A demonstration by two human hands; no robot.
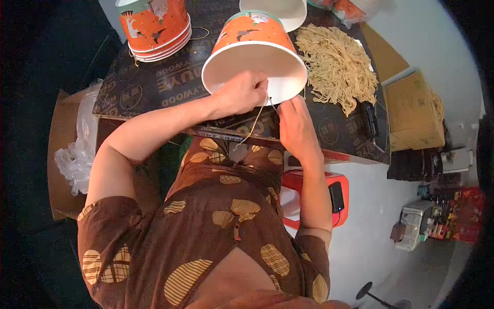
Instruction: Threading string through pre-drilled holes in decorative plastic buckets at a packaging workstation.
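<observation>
An orange patterned paper bucket [246, 33] lies tipped on the table, its white mouth facing me. My left hand [241, 93] reaches into the mouth at the lower rim, its fingers closed in a pinch on a thin beige cord [254, 123]. A small dark hole shows in the bucket wall beside those fingers. The cord passes over the rim and hangs down past the table edge toward my lap. On the right part of the lower rim, my right hand [297, 126] has its fingers closed around the cord near the hole; their tips are partly hidden.
Nested orange buckets [157, 31] stand at the back left, and another white container [285, 13] is behind mine. A heap of beige cords [337, 64] lies right, near a black-handled tool [369, 118]. Cardboard boxes [414, 113] flank the dark table [175, 92]. A red stool [339, 198] stands below.
</observation>
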